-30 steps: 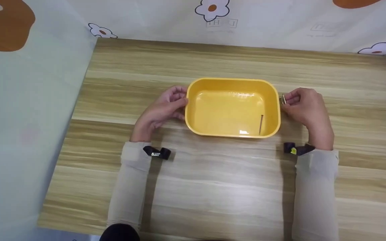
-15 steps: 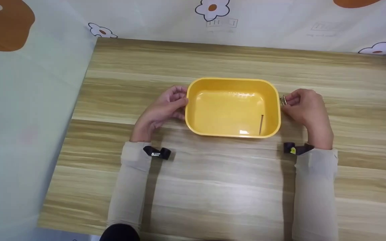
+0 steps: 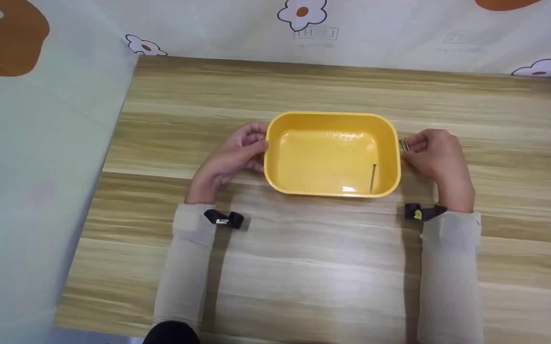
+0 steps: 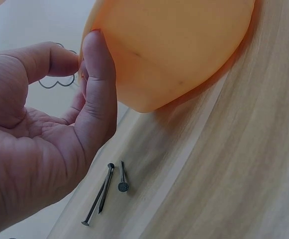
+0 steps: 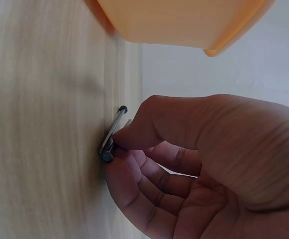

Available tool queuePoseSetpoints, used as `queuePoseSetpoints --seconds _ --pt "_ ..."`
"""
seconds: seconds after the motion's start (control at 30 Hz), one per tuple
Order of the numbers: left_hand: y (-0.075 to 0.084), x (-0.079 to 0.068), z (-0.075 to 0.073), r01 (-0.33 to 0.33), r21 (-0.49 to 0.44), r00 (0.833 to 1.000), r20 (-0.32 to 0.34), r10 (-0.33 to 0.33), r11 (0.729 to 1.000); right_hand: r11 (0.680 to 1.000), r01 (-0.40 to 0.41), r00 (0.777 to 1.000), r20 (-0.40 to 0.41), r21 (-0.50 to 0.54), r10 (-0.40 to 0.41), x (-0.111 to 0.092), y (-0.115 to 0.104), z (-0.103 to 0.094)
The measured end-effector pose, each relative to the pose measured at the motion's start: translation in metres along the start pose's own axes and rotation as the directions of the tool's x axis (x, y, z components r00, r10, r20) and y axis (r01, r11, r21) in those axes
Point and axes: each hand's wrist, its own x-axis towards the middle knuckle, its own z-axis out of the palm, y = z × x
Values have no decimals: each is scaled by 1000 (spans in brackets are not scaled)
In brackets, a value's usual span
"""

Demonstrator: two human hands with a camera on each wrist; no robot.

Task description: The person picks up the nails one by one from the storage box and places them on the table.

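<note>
A yellow plastic bin [image 3: 313, 160] stands on the wooden table in the head view, with one dark nail [image 3: 373, 178] lying inside near its right end. My left hand [image 3: 230, 155] grips the bin's left rim between thumb and fingers. Below that hand, the left wrist view shows several loose nails [image 4: 104, 191] on the tabletop; the hand hides them from the head camera. Just right of the bin, my right hand [image 3: 440, 153] pinches a few nails [image 5: 115, 130] between thumb and index finger, low at the table surface. Their exact number is partly hidden by the fingertips.
The wood-grain table [image 3: 313, 258] extends around the bin. A pale wall covering [image 3: 390, 33] with printed flowers borders its back and left sides. Each wrist carries a small black camera mount, such as the left camera [image 3: 225, 219].
My right hand has shifted very slightly toward me, and the nails in its fingertips have tilted a little. The left hand and the bin stay in place.
</note>
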Motion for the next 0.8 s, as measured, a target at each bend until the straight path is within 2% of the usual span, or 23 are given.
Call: queuePoseSetpoints --seconds 0.2,0.8 --pt "0 0 0 -5 6 1000 4 5 1000 1000 -21 1000 16 4 21 0 0 -1" --pt "0 0 -1 0 1 1000 1 0 1000 1000 15 998 -65 -23 -17 -3 -2 2"
